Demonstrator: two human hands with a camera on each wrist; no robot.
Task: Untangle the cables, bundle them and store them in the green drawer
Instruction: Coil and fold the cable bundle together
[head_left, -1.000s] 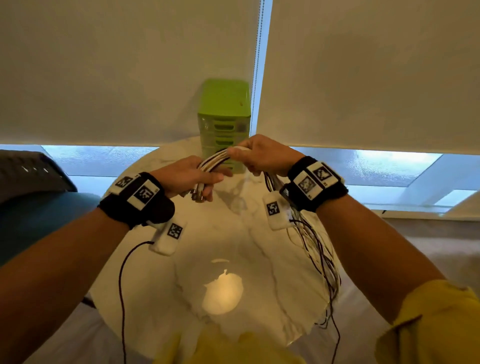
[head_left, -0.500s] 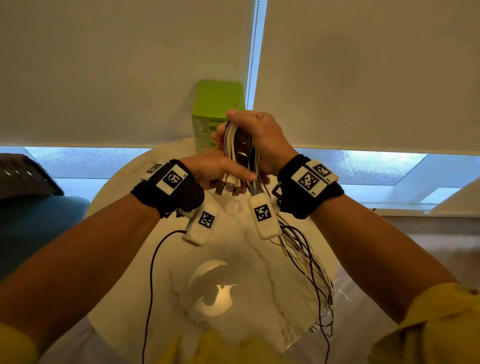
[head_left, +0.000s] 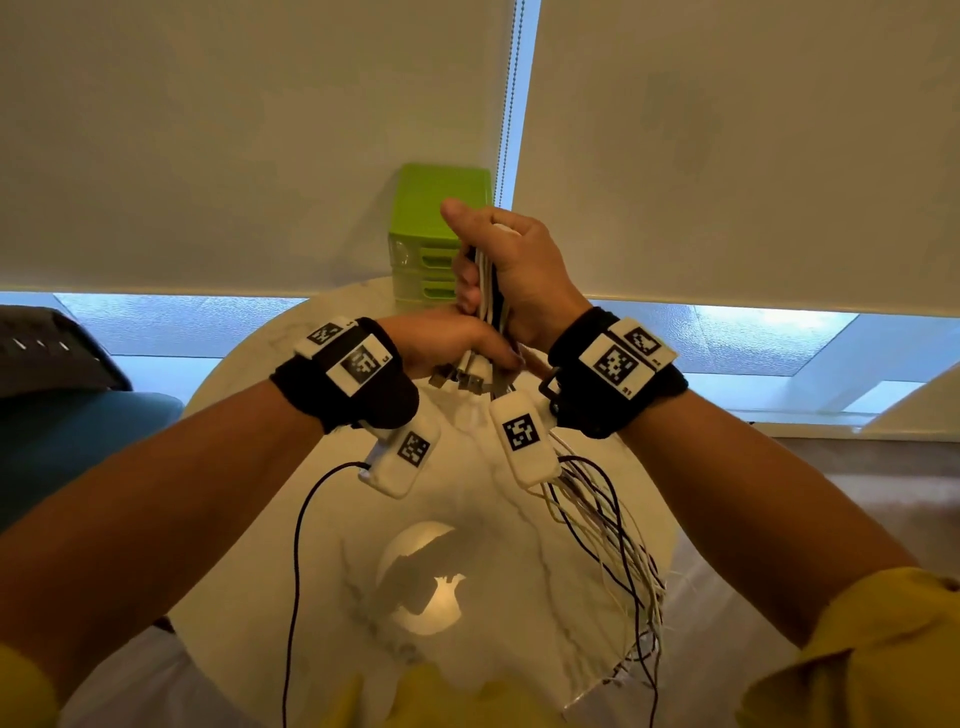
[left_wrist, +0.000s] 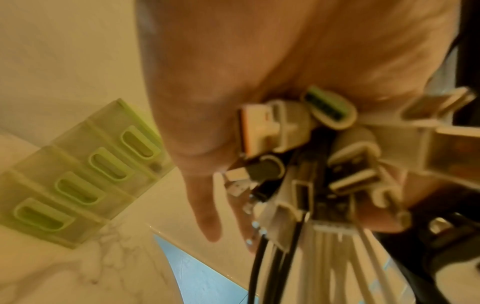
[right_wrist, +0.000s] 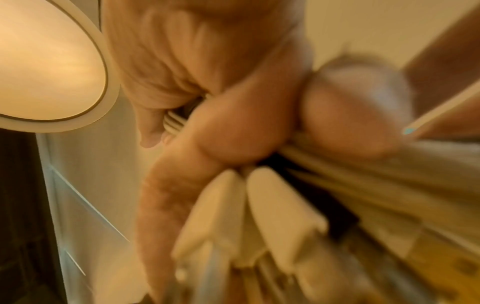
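A bundle of white and black cables (head_left: 487, 283) stands nearly upright above the round marble table (head_left: 291, 545). My right hand (head_left: 511, 270) grips it in a fist, thumb up, in front of the green drawer unit (head_left: 434, 208). Just below, my left hand (head_left: 452, 340) holds the bundle's plug ends (head_left: 465, 376), which show close up as several USB plugs (left_wrist: 311, 156) in the left wrist view. The long loose cable ends (head_left: 618, 551) hang past my right wrist over the table's right edge. The right wrist view is blurred; curled fingers (right_wrist: 241, 131) wrap the cables (right_wrist: 350, 185).
The green drawer unit (left_wrist: 85, 174) has several shut drawers and stands at the table's far edge against the window blinds (head_left: 208, 130). A dark chair (head_left: 57, 364) is at the left. A thin black cord (head_left: 296, 571) runs from my left wrist device.
Both hands rose and came together; the right hand turned the cable bundle from a sideways arc to nearly upright, and the left hand slid under it at the plug ends.
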